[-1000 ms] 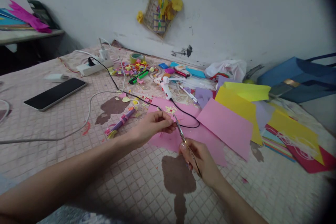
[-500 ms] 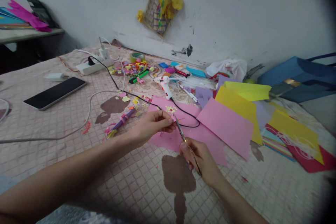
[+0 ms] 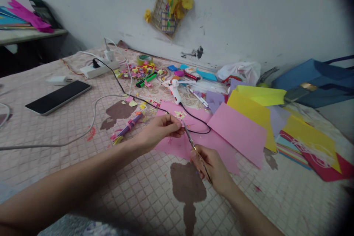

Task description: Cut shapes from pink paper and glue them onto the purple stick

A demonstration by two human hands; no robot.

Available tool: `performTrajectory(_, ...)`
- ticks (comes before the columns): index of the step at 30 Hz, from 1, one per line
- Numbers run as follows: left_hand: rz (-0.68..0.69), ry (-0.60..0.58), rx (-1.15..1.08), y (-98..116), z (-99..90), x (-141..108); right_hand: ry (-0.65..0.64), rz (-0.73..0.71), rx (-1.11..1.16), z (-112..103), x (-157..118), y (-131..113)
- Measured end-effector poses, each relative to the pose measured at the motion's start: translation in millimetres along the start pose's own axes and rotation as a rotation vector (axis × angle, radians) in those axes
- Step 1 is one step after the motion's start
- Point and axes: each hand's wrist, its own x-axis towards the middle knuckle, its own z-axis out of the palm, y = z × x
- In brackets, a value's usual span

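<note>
My right hand (image 3: 210, 167) is closed around slim metal scissors (image 3: 190, 138), their blades pointing up and away toward my left fingertips. My left hand (image 3: 169, 127) is closed in a pinch right beside the blade tips; a tiny pinkish bit shows at the fingers, too small to name. Both hands are over the near part of a pink paper sheet (image 3: 221, 151) lying on the table. Just beyond the fingertips, small pale yellow paper scraps (image 3: 180, 114) lie on that sheet. A white glue gun (image 3: 174, 92) rests at its far edge, its black cord looping around the scraps.
Coloured paper sheets, including a pink one (image 3: 239, 131), overlap on the right. To the left lie a phone (image 3: 58, 97), a power strip (image 3: 96, 69) with cables, and a purple rolled paper piece (image 3: 129, 124). Small paper pieces (image 3: 139, 70) and a tape roll (image 3: 144, 59) sit farther back.
My left hand has shifted very slightly left and the scissors' blade tips have moved a little beside its fingers. Everything else stays where it was.
</note>
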Motion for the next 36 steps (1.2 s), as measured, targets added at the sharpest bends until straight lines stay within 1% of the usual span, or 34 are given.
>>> performTrajectory(5,-0.007,0.011,0.020,1,-0.1,0,0.012,-0.011,-0.029,0,0,-3)
performTrajectory(12,0.010,-0.006,0.035,-1,-3.7,3,0.018,-0.014,-0.043,0,0,-4)
performTrajectory(17,0.019,-0.033,0.053,-2,-6.6,6,0.021,-0.029,-0.080,-1,1,-1)
performTrajectory(23,0.012,-0.025,0.063,-2,-7.4,7,0.027,-0.035,-0.129,-2,1,2)
performTrajectory(29,-0.023,0.003,0.021,1,-2.1,3,0.014,-0.005,-0.054,0,1,-1)
performTrajectory(33,-0.007,0.011,-0.014,2,2.0,0,0.014,0.008,0.015,1,0,-1)
performTrajectory(36,0.006,0.011,-0.028,2,3.2,-1,0.014,0.003,0.024,1,0,0)
